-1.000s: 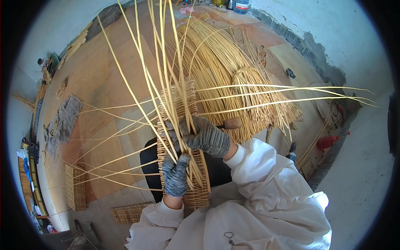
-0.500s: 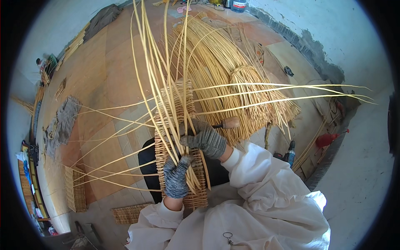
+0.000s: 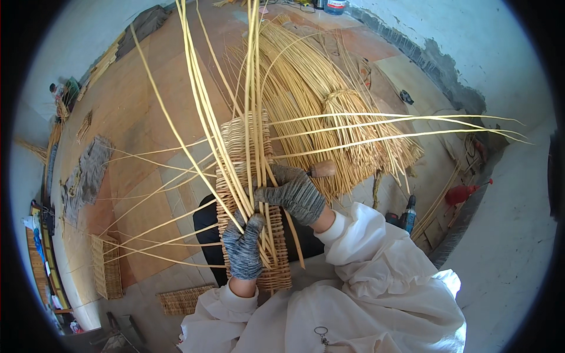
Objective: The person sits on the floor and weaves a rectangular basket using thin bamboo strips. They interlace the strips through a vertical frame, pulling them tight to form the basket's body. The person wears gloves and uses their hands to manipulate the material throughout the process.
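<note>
A narrow woven wicker panel (image 3: 235, 130) lies lengthwise over my lap, with long thin rods (image 3: 353, 127) sticking out from both sides. My left hand (image 3: 243, 250), in a grey knit glove, is closed round the lower part of a bunch of loose wicker rods (image 3: 206, 117) lying along the panel. My right hand (image 3: 292, 194), gloved alike, grips other rods of the bunch (image 3: 254, 76) just above it. Beside the right hand's knuckles a wooden tool handle (image 3: 322, 169) juts out; its tip is hidden, and whether the hand holds it I cannot tell.
A big tied bundle of wicker rods (image 3: 312, 88) lies ahead on the right. A power drill (image 3: 408, 215) and a red tool (image 3: 462, 193) sit by the right wall. On the left floor are woven panels (image 3: 106, 267) and a grey cloth (image 3: 89, 176).
The loose rods have spread into separate groups: one rod leans far left, several stand nearer upright on the right. Both hands stay almost in place; the wooden handle has shifted slightly up and left.
</note>
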`<state>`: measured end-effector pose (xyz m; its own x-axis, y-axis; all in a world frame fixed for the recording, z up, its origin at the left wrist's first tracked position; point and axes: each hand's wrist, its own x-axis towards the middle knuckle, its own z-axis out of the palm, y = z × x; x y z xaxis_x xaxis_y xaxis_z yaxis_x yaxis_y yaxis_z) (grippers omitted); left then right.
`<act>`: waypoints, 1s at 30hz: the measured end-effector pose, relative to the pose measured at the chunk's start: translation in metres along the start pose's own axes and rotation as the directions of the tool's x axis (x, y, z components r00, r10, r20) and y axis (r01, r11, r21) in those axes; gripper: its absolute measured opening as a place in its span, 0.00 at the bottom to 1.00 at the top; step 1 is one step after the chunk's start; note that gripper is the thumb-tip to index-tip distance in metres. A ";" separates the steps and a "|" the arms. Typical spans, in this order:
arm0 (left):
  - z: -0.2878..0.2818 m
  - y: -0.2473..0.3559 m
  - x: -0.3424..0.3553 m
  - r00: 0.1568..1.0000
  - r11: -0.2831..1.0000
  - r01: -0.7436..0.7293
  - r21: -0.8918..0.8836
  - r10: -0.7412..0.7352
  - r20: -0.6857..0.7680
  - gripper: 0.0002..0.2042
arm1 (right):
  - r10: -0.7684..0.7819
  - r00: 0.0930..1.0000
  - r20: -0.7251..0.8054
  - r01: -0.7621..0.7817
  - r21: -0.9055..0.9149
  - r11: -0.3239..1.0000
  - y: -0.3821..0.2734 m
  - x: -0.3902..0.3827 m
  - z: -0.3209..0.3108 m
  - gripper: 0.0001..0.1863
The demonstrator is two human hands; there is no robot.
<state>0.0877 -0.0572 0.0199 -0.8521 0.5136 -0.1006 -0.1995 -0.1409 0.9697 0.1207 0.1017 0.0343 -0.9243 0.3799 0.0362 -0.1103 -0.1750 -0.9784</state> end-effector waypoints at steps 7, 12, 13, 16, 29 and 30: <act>0.000 0.004 0.002 0.996 0.985 -0.070 0.158 0.061 0.060 0.07 | 0.050 0.999 -0.019 -0.052 -0.090 0.995 -0.003 0.001 -0.006 0.19; 0.007 0.006 0.003 0.996 0.987 -0.075 0.143 0.067 0.065 0.05 | 0.003 0.998 -0.055 -0.010 -0.129 0.992 -0.003 0.000 -0.010 0.20; 0.007 0.005 0.004 0.994 0.984 -0.088 0.154 0.077 0.077 0.05 | 0.026 0.998 -0.053 -0.031 -0.095 0.995 -0.006 -0.001 -0.010 0.21; 0.007 0.006 0.006 0.991 0.981 -0.100 0.166 0.084 0.100 0.08 | 0.024 0.999 -0.029 -0.026 -0.052 0.998 -0.010 -0.001 -0.013 0.22; -0.009 -0.001 0.037 0.975 0.969 -0.221 -0.110 0.217 -0.043 0.12 | -0.117 0.909 -0.399 0.191 0.151 0.970 -0.014 -0.046 -0.081 0.12; -0.025 -0.008 0.043 0.978 0.979 -0.204 -0.023 0.202 -0.050 0.11 | -0.123 0.844 -0.522 0.095 -0.079 0.992 -0.016 -0.066 -0.095 0.13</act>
<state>0.0403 -0.0552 0.0017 -0.8979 0.4317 0.0866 -0.0330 -0.2622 0.9645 0.2185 0.1653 0.0282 -0.5759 0.8163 0.0445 -0.1687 -0.0654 -0.9835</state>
